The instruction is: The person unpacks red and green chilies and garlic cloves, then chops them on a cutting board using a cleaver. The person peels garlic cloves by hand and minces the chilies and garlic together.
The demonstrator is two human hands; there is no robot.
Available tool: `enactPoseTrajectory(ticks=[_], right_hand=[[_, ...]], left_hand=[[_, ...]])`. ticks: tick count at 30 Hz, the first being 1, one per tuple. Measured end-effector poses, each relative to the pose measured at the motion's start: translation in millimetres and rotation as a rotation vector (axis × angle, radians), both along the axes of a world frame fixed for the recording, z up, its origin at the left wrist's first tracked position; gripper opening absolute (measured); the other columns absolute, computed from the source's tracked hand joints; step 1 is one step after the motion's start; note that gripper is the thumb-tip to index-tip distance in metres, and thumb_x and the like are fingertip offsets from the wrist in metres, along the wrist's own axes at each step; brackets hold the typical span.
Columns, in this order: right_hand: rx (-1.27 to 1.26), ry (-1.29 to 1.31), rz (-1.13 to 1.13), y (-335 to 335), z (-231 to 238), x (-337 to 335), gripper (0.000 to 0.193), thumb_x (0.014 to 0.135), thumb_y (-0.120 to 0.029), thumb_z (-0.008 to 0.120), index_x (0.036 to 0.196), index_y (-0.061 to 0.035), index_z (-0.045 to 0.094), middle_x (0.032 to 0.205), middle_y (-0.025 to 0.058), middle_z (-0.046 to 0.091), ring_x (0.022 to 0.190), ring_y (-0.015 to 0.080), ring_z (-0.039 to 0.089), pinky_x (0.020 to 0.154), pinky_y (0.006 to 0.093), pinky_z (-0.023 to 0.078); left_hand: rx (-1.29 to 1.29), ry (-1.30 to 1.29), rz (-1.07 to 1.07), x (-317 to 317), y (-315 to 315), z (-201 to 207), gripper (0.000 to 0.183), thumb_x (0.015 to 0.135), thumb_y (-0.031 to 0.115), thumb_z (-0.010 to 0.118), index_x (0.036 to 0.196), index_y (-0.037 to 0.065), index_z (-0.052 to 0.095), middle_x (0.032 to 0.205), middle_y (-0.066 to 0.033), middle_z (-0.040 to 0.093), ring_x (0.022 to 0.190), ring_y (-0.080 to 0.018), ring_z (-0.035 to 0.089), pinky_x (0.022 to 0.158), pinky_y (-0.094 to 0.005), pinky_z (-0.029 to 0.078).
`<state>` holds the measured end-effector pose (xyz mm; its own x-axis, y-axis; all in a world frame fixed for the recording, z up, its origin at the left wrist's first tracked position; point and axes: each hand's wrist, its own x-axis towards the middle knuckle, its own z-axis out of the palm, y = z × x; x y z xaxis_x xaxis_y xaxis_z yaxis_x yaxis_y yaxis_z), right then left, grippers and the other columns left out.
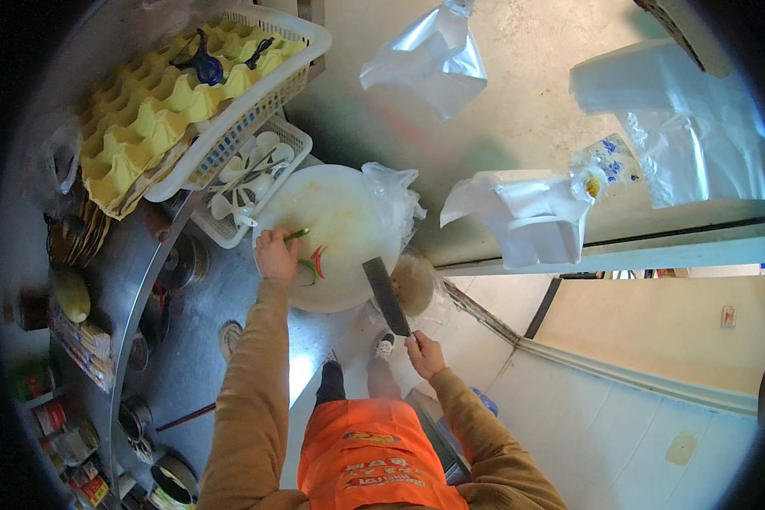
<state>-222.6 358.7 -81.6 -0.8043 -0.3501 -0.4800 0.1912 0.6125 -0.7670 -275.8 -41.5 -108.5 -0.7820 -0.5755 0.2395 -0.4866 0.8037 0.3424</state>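
Note:
A round white cutting board [336, 195] lies at the counter's edge. My left hand [276, 253] is over its left side, fingers bent around chili peppers. One green chili pepper [298, 234] sticks out past the fingertips. Close beside the hand, a red chili pepper [318, 257] and another green chili pepper [308, 267] rest on the board. My right hand [425, 353] is closed round the handle of a cleaver [386, 296]. Its dark, broad blade points up and left, over the board's lower right edge, apart from the peppers.
Behind the board is a white basket of spoons [259, 161], below a larger basket [268, 98] with yellow egg trays [153, 102]. Crumpled clear plastic [395, 200] touches the board's right side. Plastic bags [518, 212] hang on the wall. Pots [174, 480] stand at lower left.

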Motion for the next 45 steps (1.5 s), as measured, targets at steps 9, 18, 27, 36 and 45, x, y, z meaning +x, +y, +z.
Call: enactPoseTrajectory(ticks=[9,18,27,36,45], right_hand=[[0.040,0.145,0.050,6,-5,-14,0.027,0.098,-0.027,0.057,0.091,-0.0012,0.060,0.063,0.0150,0.059,0.056,0.0274,0.059,0.056,0.0390,0.046],[0.058,0.031,0.046,8,-2,-15,0.029,0.099,-0.030,0.057,0.106,-0.0021,0.060,0.070,0.0217,0.061,0.066,0.0386,0.063,0.063,0.0440,0.048],[0.030,0.124,0.067,10,-3,-15,0.025,0.098,-0.027,0.059,0.101,-0.0017,0.061,0.067,0.0188,0.060,0.062,0.0343,0.062,0.058,0.0419,0.047],[0.079,0.067,0.127,11,6,-20,0.030,0.098,-0.032,0.058,0.107,-0.0029,0.061,0.071,0.0233,0.063,0.071,0.0433,0.064,0.063,0.0470,0.049],[0.014,0.140,0.149,6,21,-16,0.027,0.098,-0.028,0.058,0.100,-0.0011,0.059,0.066,0.0204,0.057,0.060,0.0376,0.060,0.057,0.0432,0.045]], left_hand=[[0.076,-0.308,-0.342,2,27,-3,0.013,0.085,0.018,0.068,0.090,0.006,0.066,0.096,-0.0174,0.068,0.093,-0.0348,0.067,0.081,-0.0453,0.053],[0.026,-0.360,-0.508,-8,9,24,0.013,0.079,0.010,0.066,0.091,0.011,0.070,0.103,-0.0096,0.066,0.107,-0.0293,0.060,0.091,-0.0454,0.046],[-0.100,-0.351,-1.003,-24,28,21,0.017,0.076,0.013,0.072,0.093,0.013,0.070,0.112,-0.0074,0.062,0.114,-0.0300,0.054,0.095,-0.0469,0.040],[0.097,-0.231,-0.212,17,75,-5,0.025,0.082,0.031,0.071,0.095,0.009,0.068,0.107,-0.0115,0.063,0.110,-0.0351,0.056,0.091,-0.0505,0.044],[0.201,-0.122,-0.408,31,84,-23,0.018,0.079,0.023,0.075,0.090,0.010,0.070,0.105,-0.0088,0.063,0.105,-0.0309,0.057,0.088,-0.0478,0.045]])
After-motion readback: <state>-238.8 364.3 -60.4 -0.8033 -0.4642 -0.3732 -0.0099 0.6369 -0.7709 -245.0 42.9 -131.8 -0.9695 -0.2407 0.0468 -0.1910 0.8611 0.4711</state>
